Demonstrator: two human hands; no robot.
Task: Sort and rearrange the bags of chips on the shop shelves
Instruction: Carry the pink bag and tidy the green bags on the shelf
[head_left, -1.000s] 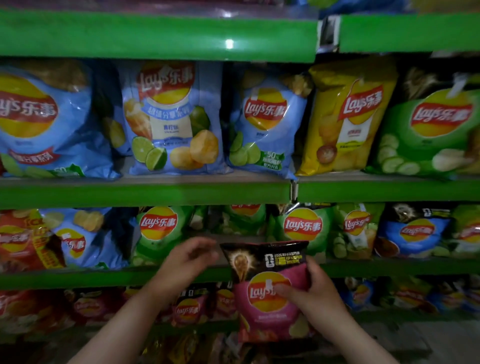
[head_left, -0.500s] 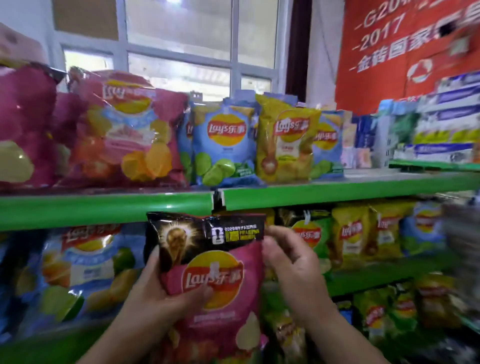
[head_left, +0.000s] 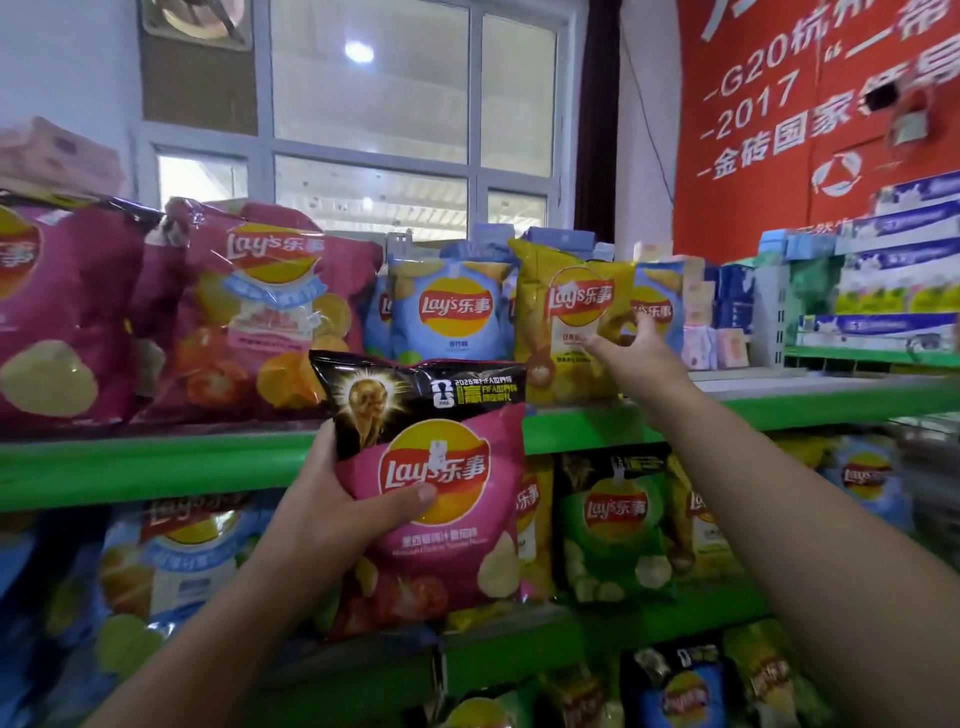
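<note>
My left hand grips a small pink chip bag with a black top band, held upright in front of the green top shelf edge. My right hand is stretched out to the top shelf with fingers spread. It touches the lower right side of a yellow chip bag that stands there. A light blue chip bag stands left of the yellow one, and another blue bag is partly hidden behind my fingers. Large pink chip bags fill the shelf's left part.
On the shelf below stand a green chip bag, yellow bags and a large blue bag. Stacked cartons and small packets sit on the top shelf at right. A window and a red banner are behind.
The view has swung up from the lower shelves to the top shelf. My right hand let go of the pink bag and reached to the yellow bag; my left hand took hold of the pink bag.
</note>
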